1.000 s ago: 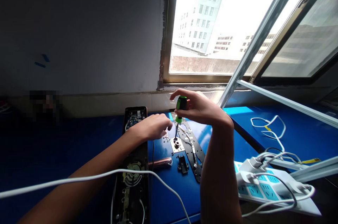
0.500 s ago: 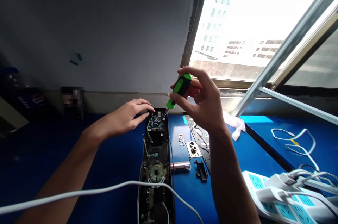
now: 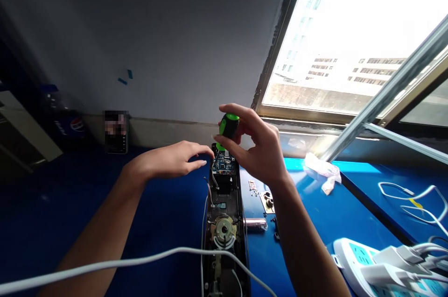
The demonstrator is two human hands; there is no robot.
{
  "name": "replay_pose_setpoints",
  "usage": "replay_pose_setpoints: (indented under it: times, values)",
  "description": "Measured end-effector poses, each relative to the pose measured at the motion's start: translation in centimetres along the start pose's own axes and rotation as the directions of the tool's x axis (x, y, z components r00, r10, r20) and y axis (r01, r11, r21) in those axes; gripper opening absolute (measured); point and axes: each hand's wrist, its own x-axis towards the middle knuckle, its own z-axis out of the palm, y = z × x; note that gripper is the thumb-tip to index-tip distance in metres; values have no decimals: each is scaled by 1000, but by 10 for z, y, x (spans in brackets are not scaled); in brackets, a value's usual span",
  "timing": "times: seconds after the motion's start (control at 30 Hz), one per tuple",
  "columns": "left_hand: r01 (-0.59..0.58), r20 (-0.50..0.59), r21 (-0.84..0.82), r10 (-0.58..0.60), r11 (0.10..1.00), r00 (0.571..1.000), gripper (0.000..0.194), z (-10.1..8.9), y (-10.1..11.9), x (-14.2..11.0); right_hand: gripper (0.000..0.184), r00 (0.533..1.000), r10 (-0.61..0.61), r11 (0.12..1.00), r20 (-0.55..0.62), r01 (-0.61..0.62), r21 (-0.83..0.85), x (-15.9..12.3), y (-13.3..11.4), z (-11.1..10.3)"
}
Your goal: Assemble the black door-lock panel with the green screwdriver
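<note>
A long black lock body [image 3: 224, 222] lies open on the blue table [image 3: 157, 213], with a blue circuit board [image 3: 223, 165] at its far end and a round metal mechanism [image 3: 224, 229] in the middle. My right hand [image 3: 255, 147] is closed round a green and black screwdriver [image 3: 228, 126], held upright over the circuit board end. My left hand [image 3: 175, 159] hovers with fingers spread just left of the lock's far end, fingertips close to the board.
A small square metal plate [image 3: 268, 201], a copper-coloured cylinder [image 3: 256, 225] and small loose parts lie right of the lock. A white power strip [image 3: 374, 264] with plugs sits at the lower right. A white cable [image 3: 105, 264] crosses the foreground. Crumpled white paper [image 3: 322, 171] lies near the window.
The view has swung left. My right hand carried the screwdriver from the small metal plate to the lock's circuit board end and stood it upright. My left hand moved to the lock's far end.
</note>
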Motion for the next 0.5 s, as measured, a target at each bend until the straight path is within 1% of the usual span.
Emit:
replay_pose_setpoints:
  times: [0.23,0.33,0.4,0.5]
  values:
    - [-1,25,11,0,1000,1000,34,2,0,3,41,1000,-8,1000,22,8,-18,-1,0,0]
    - [31,24,-5,-31,999,999,34,5,-1,7,41,1000,-8,999,14,9,-44,-1,0,1]
    - [50,40,-48,-48,998,998,33,7,-3,10,41,1000,-6,998,-12,5,-58,-2,0,3]
    - [48,82,-151,-36,987,996,34,12,-7,16,42,999,-10,998,-49,6,-65,-1,3,7]
